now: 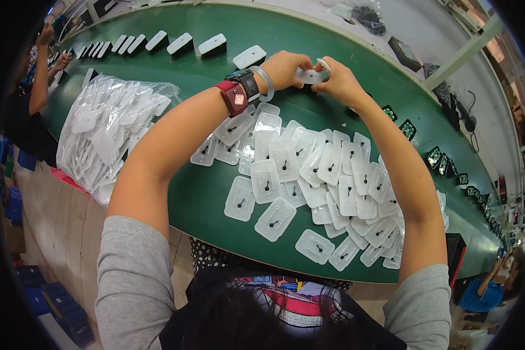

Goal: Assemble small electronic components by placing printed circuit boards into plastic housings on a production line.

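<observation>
Two hands meet near one o'clock in the head view, over a green table (pixel 207 201). The left hand (pixel 284 70) pinches a white piece (pixel 309 76) with its thumb and fingers. The right hand (pixel 341 81) pinches a thin white bit (pixel 324 66) just beside it. I can't tell if the two are joined, because fingers hide part of them.

A messy heap of white plates (pixel 283 161), many with a little black part, spreads from the middle to four o'clock. A row of boxes (pixel 212 44) with white tops sits at eleven o'clock, and green boards (pixel 408 129) in black cases lie around two to three o'clock. A clear bag (pixel 108 128) full of white plates sits near ten o'clock.

The white piece could slip if the pinch is too light. The left hand is near the closest box, so a bump could push it crooked. Plates at five o'clock lie near the table edge; a low arm could sweep some off.
</observation>
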Tool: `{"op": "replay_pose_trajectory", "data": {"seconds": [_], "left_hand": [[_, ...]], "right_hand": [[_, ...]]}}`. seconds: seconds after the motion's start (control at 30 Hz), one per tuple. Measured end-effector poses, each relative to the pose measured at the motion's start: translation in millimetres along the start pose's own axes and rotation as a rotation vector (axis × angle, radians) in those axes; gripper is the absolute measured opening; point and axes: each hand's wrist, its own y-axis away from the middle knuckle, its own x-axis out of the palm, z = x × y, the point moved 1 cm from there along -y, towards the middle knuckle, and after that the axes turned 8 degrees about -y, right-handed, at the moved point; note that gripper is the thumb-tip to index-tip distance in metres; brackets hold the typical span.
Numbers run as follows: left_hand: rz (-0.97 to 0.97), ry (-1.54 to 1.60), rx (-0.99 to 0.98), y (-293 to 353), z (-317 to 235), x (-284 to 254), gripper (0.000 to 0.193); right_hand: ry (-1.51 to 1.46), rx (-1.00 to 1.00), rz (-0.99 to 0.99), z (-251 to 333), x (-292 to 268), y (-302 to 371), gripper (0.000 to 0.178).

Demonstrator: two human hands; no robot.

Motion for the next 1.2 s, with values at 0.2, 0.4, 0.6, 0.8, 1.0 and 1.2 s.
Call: {"op": "replay_pose_trajectory", "data": {"seconds": [0.2,0.4,0.6,0.8,1.0,1.2], "left_hand": [[-0.026,0.131,-0.018,-4,15,4,0.040],[0.314,0.089,-0.134,-20,21,1,0.039],[0.468,0.447,-0.371,-19,21,-3,0.035],[0.350,0.825,-0.603,-8,22,7,0.031],[0.185,0.801,-0.703,-8,7,10,0.031],[0.305,0.444,-0.610,-14,15,1,0.034]], "right_hand": [[-0.102,0.070,0.011,4,2,-1,0.037],[-0.025,0.046,0.000,6,3,-1,0.037],[-0.022,-0.103,-0.044,12,6,19,0.041],[0.051,-0.251,-0.038,10,6,22,0.044],[0.199,-0.140,0.016,22,-23,18,0.054],[0.457,-0.110,0.204,-3,-82,45,0.066]]}}
